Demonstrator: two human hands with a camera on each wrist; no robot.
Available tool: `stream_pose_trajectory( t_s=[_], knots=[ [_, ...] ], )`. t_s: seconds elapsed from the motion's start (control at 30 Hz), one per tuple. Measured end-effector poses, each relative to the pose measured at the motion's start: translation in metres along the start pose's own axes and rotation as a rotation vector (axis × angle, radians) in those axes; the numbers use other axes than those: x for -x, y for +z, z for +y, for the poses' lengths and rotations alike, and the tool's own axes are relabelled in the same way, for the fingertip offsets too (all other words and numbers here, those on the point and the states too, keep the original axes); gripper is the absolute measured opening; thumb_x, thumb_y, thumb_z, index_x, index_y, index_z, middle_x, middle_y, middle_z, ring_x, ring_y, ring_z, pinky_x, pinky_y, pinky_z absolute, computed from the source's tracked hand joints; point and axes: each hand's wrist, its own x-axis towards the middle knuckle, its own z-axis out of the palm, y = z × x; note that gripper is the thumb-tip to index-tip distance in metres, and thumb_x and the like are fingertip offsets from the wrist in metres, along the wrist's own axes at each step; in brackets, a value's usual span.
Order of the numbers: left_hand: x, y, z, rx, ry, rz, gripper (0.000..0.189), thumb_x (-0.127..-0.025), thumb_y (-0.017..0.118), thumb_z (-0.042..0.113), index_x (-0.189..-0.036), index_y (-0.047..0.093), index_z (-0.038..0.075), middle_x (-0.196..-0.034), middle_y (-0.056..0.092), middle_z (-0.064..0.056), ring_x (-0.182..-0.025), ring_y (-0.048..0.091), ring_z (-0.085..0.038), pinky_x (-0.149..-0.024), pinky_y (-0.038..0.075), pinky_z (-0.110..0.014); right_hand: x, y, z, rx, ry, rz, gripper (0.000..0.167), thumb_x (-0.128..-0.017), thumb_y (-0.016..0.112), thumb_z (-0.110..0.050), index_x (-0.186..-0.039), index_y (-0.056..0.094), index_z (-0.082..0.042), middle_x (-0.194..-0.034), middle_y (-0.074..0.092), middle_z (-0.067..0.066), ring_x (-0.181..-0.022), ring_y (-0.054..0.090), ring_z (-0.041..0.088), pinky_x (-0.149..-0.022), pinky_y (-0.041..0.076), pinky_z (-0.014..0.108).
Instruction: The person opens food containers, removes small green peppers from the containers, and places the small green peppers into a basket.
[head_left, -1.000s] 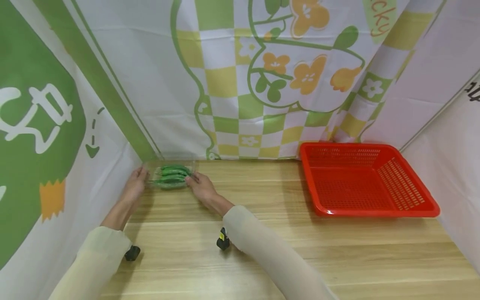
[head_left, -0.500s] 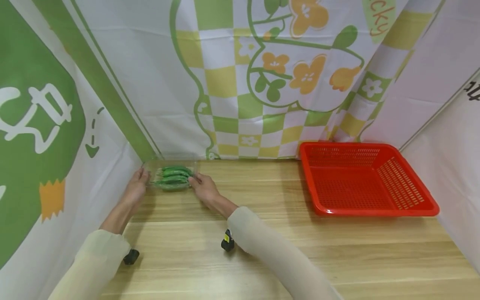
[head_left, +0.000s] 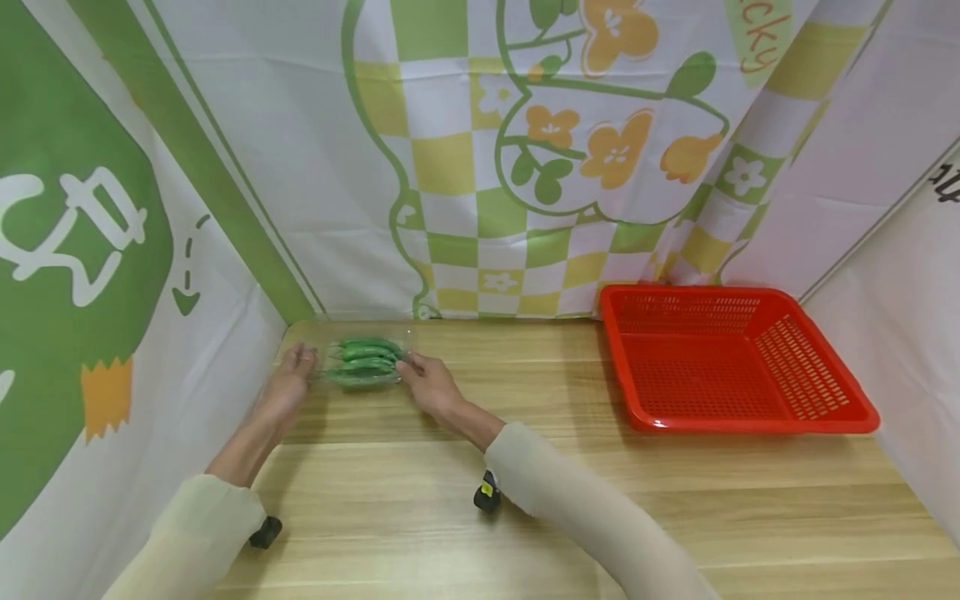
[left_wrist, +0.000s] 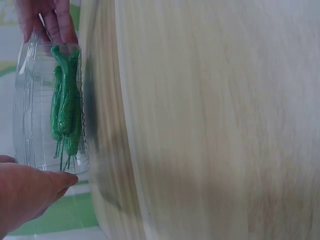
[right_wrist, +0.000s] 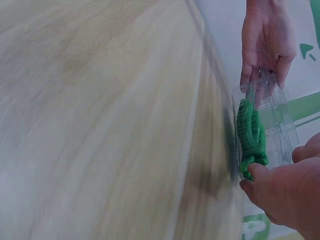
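A clear plastic box (left_wrist: 30, 115) holding several green chili peppers (head_left: 367, 360) is between the two hands at the table's back left. The left hand (head_left: 287, 385) grips its left end, thumb near the pepper stems (left_wrist: 62, 150) in the left wrist view. At the opposite end, the right hand (head_left: 437, 387) pinches the box; in the right wrist view its thumb lies by the curved tips of the peppers (right_wrist: 252, 132). The box is held low, close over the wooden table (head_left: 420, 517), and its shadow falls beside it.
A red perforated plastic basket (head_left: 637, 408) stands at the table's back right. Printed cloth (head_left: 480, 150) hangs behind the table, and white and green cloth (head_left: 217, 275) lines the left side, close to the left hand.
Both hands have carried the box of peppers a little to the right and slightly toward the person. The red basket has stayed in place.
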Motion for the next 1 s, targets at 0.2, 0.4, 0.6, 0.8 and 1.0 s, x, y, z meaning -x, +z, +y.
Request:
stream_pose_trajectory(
  t_s=[0.2,0.4,0.6,0.8,1.0],
  knots=[
    [0.006,0.016,0.011,0.053,0.023,-0.009,0.069,-0.117,0.014,0.035,-0.163,-0.024,0.001,-0.174,-0.014,-0.026,-0.16,-0.014,-0.046,-0.131,-0.004,-0.062,0.012,-0.019,-0.005,0.038,-0.013,0.001,0.061,-0.114,0.048,-0.036,-0.162,0.036,0.001,-0.17,0.035,0.013,-0.155,0.038,0.03,-0.126,0.038,0.044],
    [0.013,0.031,0.021,0.078,0.034,-0.023,0.069,-0.117,0.016,0.035,-0.163,-0.024,0.003,-0.174,-0.015,-0.025,-0.159,-0.017,-0.046,-0.13,-0.007,-0.062,0.027,-0.035,-0.008,0.012,-0.024,-0.01,0.061,-0.114,0.049,-0.034,-0.162,0.035,0.001,-0.169,0.037,0.016,-0.155,0.038,0.031,-0.126,0.038,0.045],
    [0.02,0.046,0.027,0.082,0.046,-0.056,0.068,-0.117,0.017,0.031,-0.163,-0.025,0.002,-0.174,-0.016,-0.025,-0.158,-0.019,-0.047,-0.129,-0.008,-0.064,0.045,-0.049,-0.006,0.011,-0.032,-0.009,0.059,-0.114,0.049,-0.03,-0.161,0.036,0.003,-0.167,0.039,0.018,-0.153,0.04,0.032,-0.124,0.04,0.045],
    [0.027,0.061,0.033,0.077,0.045,-0.093,0.068,-0.118,0.02,0.029,-0.163,-0.025,0.004,-0.175,-0.016,-0.023,-0.159,-0.018,-0.045,-0.129,-0.008,-0.064,0.06,-0.062,-0.004,0.035,-0.032,0.026,0.057,-0.113,0.051,-0.028,-0.158,0.039,0.005,-0.162,0.045,0.02,-0.141,0.054,0.035,-0.118,0.047,0.043],
    [0.032,0.078,0.035,0.062,0.049,-0.127,0.069,-0.118,0.021,0.029,-0.163,-0.025,0.004,-0.174,-0.016,-0.022,-0.16,-0.017,-0.044,-0.13,-0.007,-0.062,0.075,-0.078,-0.002,0.011,-0.021,0.031,0.057,-0.114,0.051,-0.026,-0.159,0.038,0.005,-0.164,0.042,0.021,-0.149,0.044,0.034,-0.122,0.042,0.047]
  ],
)
